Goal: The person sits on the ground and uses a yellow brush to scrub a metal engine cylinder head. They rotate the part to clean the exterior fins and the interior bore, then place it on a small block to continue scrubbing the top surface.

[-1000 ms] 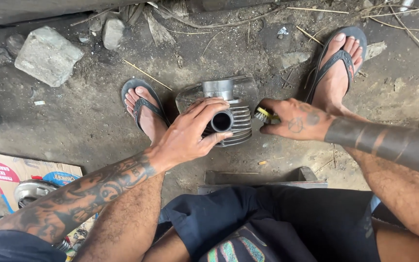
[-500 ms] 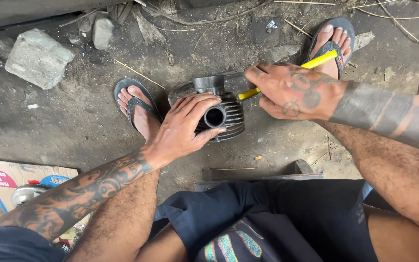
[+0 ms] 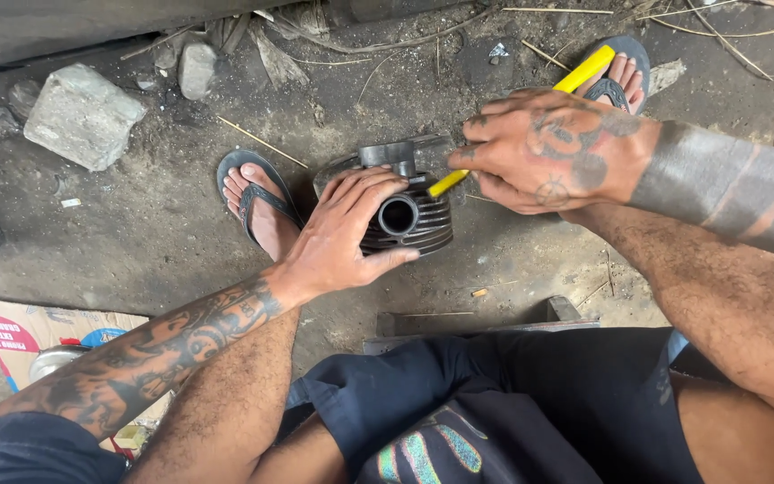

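A dark finned metal engine cylinder (image 3: 423, 220) with a round port rests on the dirt ground between my feet. My left hand (image 3: 347, 233) grips it from the near side, fingers curled over its top beside the port. My right hand (image 3: 548, 148) holds a yellow-handled tool (image 3: 584, 70) above the cylinder, its yellow shaft coming out below my fingers at the cylinder's upper right edge. The tool's tip is hidden behind the cylinder and my fingers.
My left foot (image 3: 257, 202) and right foot (image 3: 620, 72) wear dark flip-flops on either side. A grey stone block (image 3: 82, 116) and a smaller stone (image 3: 194, 67) lie at upper left. A printed cardboard box (image 3: 19, 336) sits at lower left. A metal piece (image 3: 486, 323) lies by my shorts.
My right hand rose from the ground beside the cylinder, brought the yellow-handled tool up and set it against the cylinder's upper right edge. My left hand kept its grip.
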